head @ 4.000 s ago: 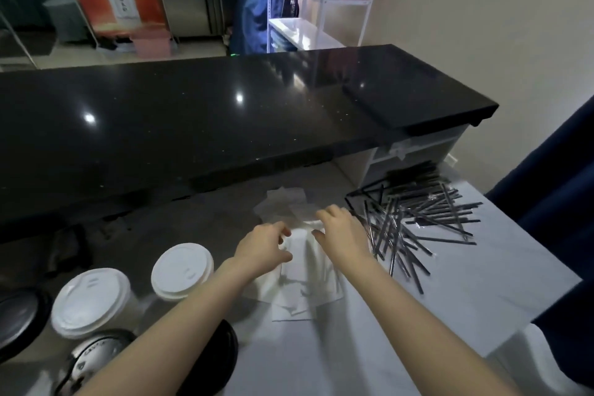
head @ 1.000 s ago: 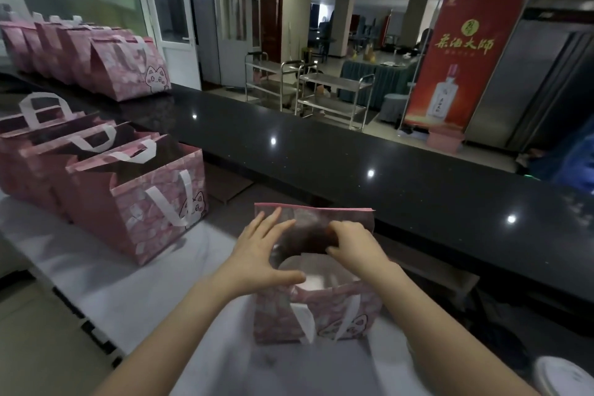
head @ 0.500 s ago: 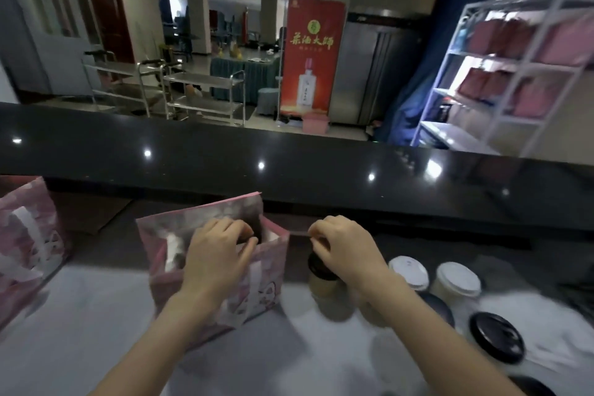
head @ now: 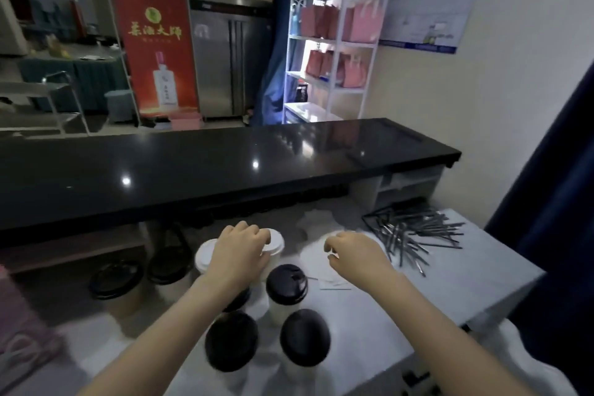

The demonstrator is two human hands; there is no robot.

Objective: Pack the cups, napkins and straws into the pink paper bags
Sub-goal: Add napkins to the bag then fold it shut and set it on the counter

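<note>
One long black counter (head: 225, 170) spans mid-frame. Below it the table (head: 466, 280) carries a blurred pink bag (head: 19, 331) at lower left, cups (head: 286, 283) at bottom centre, straws (head: 414, 231) at right, and napkins (head: 316, 220) between. Left hand (head: 239, 251) curls over a white-lid cup (head: 274, 243) — a top-only grip could pop the lid or knock neighbours. Right hand (head: 356, 252) hovers half-curled over the napkins — whether it pinches one I cannot tell.
</note>
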